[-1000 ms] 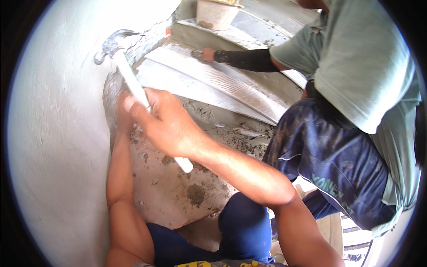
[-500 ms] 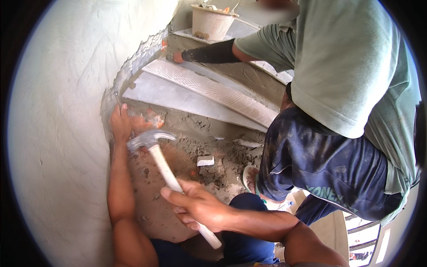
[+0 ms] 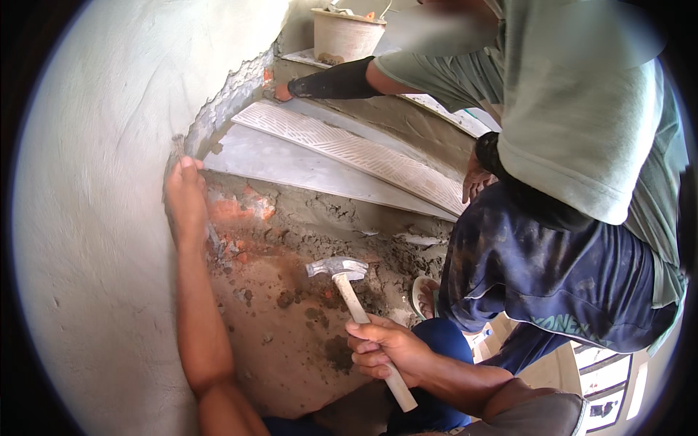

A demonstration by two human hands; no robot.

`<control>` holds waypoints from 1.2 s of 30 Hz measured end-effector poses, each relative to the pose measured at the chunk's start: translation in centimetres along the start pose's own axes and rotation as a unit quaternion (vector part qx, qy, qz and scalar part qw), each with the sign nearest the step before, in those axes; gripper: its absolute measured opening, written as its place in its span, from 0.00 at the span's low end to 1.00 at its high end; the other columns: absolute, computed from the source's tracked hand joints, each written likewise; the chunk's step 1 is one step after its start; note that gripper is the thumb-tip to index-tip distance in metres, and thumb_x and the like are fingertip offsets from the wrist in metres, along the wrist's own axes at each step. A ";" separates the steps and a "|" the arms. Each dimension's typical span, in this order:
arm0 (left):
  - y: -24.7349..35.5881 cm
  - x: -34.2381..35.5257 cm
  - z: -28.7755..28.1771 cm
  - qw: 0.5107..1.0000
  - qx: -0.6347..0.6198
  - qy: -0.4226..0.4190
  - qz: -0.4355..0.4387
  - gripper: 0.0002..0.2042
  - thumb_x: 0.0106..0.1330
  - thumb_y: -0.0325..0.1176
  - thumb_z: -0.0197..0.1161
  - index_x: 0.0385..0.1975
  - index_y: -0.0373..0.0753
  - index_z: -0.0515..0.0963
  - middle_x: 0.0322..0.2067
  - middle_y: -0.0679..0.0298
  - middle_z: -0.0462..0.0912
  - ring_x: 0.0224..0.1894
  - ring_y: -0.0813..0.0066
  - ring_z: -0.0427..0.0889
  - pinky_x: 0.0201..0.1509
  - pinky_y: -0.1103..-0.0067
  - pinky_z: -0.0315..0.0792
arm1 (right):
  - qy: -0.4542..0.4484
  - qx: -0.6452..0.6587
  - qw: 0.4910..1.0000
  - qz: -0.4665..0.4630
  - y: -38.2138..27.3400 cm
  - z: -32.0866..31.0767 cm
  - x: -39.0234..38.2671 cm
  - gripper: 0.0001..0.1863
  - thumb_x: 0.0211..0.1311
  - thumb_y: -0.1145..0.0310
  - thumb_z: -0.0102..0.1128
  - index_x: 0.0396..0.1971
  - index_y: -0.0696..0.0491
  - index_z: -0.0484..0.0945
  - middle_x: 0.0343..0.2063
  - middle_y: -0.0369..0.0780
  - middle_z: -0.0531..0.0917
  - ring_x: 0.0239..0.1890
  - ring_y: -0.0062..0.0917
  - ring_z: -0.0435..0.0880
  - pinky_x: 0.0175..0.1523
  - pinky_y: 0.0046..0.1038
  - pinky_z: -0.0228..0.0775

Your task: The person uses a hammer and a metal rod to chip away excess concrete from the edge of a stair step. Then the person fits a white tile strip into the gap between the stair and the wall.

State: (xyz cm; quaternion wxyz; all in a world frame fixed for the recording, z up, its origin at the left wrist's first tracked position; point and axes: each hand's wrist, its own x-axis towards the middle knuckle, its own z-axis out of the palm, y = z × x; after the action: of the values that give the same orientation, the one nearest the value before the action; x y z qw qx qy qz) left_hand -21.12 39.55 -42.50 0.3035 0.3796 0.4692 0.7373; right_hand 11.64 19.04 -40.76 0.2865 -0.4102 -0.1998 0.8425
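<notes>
My left hand (image 3: 187, 200) is closed around a thin metal chisel (image 3: 179, 145) beside the wall's broken edge. One end of the chisel sticks up past my fingers near the plaster; the rest is mostly hidden by my hand. Lower and to the right, my right hand (image 3: 385, 349) grips a claw hammer (image 3: 352, 296) by its pale handle. The hammer's metal head is raised over the rough step, well apart from the chisel. Exposed red brick (image 3: 231, 209) and grey mortar lie just right of my left hand.
A plastered wall (image 3: 109, 196) runs along my left. Ahead, a ridged tile strip (image 3: 349, 156) rests across a grey slab (image 3: 269, 160). A co-worker (image 3: 574, 160) crouches at right, one arm reaching toward the wall. A pale bucket (image 3: 347, 36) stands on a higher step.
The hammer and my right hand have moved right and down, away from my left hand. My left hand has shifted slightly left with the chisel. The co-worker's second hand now shows near their knee.
</notes>
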 end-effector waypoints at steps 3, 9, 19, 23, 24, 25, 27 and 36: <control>1.6 -0.3 0.5 0.995 -0.094 -0.024 -0.002 0.14 0.82 0.43 0.48 0.37 0.41 0.72 0.22 0.75 0.63 0.19 0.87 0.57 0.21 0.84 0.53 | -0.003 -0.003 1.000 -0.005 0.2 0.2 0.3 0.15 0.73 0.59 0.63 0.39 0.45 0.63 0.23 0.26 0.63 0.17 0.08 0.60 0.16 0.17 0.54; 2.6 -1.1 1.8 0.951 -0.296 -0.067 -0.065 0.13 0.84 0.39 0.43 0.38 0.40 0.70 0.25 0.71 0.65 0.24 0.83 0.61 0.27 0.83 0.60 | -0.004 -0.027 0.998 0.052 0.7 0.8 1.7 0.16 0.72 0.57 0.64 0.39 0.46 0.64 0.23 0.26 0.64 0.17 0.08 0.60 0.16 0.17 0.54; 4.0 -0.1 1.9 0.860 -0.465 -0.122 -0.168 0.15 0.84 0.35 0.37 0.34 0.36 0.66 0.23 0.68 0.63 0.22 0.80 0.58 0.25 0.81 0.59 | 0.007 -0.034 0.997 0.074 0.4 2.1 1.7 0.12 0.74 0.63 0.61 0.40 0.46 0.64 0.23 0.27 0.65 0.15 0.09 0.59 0.15 0.16 0.53; 3.6 0.5 1.4 0.802 -0.539 -0.133 -0.219 0.19 0.85 0.38 0.33 0.30 0.38 0.64 0.21 0.68 0.62 0.19 0.81 0.57 0.21 0.83 0.57 | 0.028 -0.035 0.997 0.063 0.0 2.5 1.7 0.12 0.73 0.63 0.61 0.41 0.45 0.65 0.23 0.27 0.64 0.15 0.09 0.58 0.15 0.16 0.53; 3.5 0.6 1.4 0.799 -0.543 -0.141 -0.216 0.19 0.85 0.38 0.33 0.29 0.38 0.64 0.20 0.69 0.62 0.19 0.82 0.56 0.21 0.83 0.57 | 0.030 -0.039 0.997 0.062 0.0 2.4 1.6 0.12 0.73 0.63 0.61 0.41 0.45 0.65 0.23 0.27 0.64 0.15 0.09 0.58 0.15 0.16 0.53; 3.0 0.8 1.2 0.796 -0.546 -0.150 -0.213 0.20 0.85 0.39 0.33 0.29 0.38 0.63 0.20 0.69 0.61 0.18 0.82 0.56 0.20 0.83 0.56 | 0.033 -0.042 0.997 0.061 -0.1 2.4 1.6 0.12 0.73 0.64 0.62 0.41 0.45 0.65 0.23 0.27 0.64 0.15 0.09 0.58 0.15 0.16 0.53; 3.4 0.8 1.4 0.797 -0.548 -0.140 -0.212 0.22 0.85 0.43 0.32 0.27 0.40 0.63 0.17 0.71 0.59 0.16 0.83 0.54 0.19 0.84 0.57 | 0.029 -0.041 0.997 0.062 -0.2 2.5 1.5 0.12 0.72 0.63 0.62 0.41 0.45 0.65 0.23 0.27 0.64 0.16 0.09 0.59 0.15 0.16 0.53; 5.2 -0.4 1.9 0.707 -0.657 -0.151 -0.216 0.20 0.85 0.44 0.33 0.31 0.38 0.61 0.18 0.71 0.59 0.13 0.85 0.54 0.13 0.86 0.59 | 0.002 -0.057 0.996 0.064 -0.2 1.7 0.7 0.14 0.72 0.60 0.64 0.40 0.45 0.65 0.24 0.27 0.65 0.18 0.10 0.61 0.19 0.18 0.55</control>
State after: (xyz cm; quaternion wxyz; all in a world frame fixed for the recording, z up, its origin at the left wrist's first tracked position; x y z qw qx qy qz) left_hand -19.77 38.16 -37.30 0.6941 0.0789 -0.1163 0.7060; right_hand 9.97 19.47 -40.11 0.2080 -0.4395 -0.2205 0.8455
